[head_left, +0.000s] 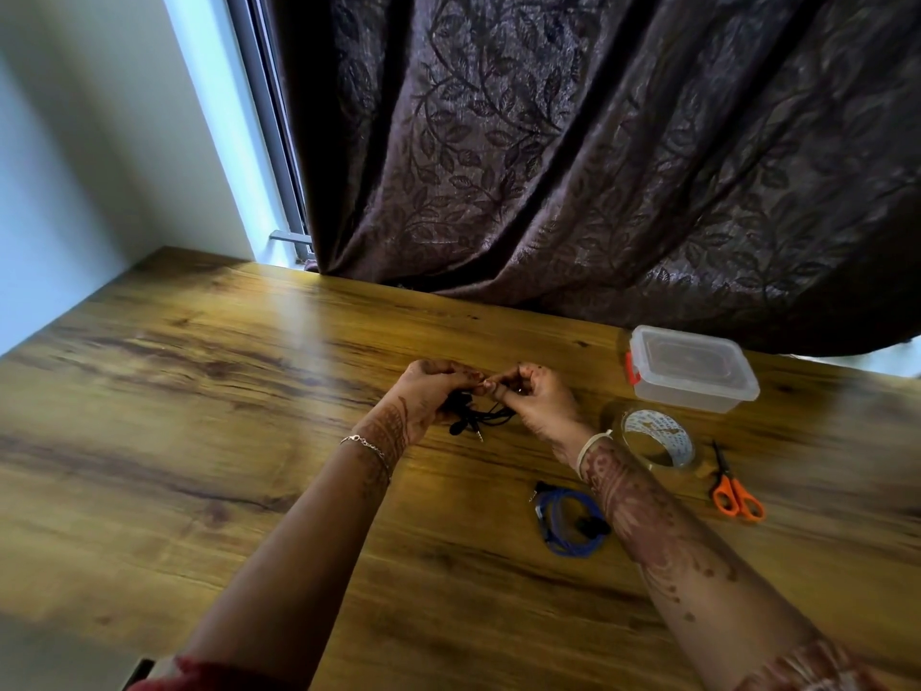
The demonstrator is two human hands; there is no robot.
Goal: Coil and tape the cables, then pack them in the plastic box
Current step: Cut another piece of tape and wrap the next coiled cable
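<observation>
Both hands, left hand and right hand, pinch the black cable just above the worktop. Wind even loops, hold the bundle tight, then tape it; the plastic box sits lidded, far right.

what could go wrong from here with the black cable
1. The left hand and right hand both grip the black cable; reaching for the tape may let the coil spring loose.
2. The box looks closed, so packing will need a free hand.
3. The blue cable lies beside the right forearm and might get swept aside.
</observation>
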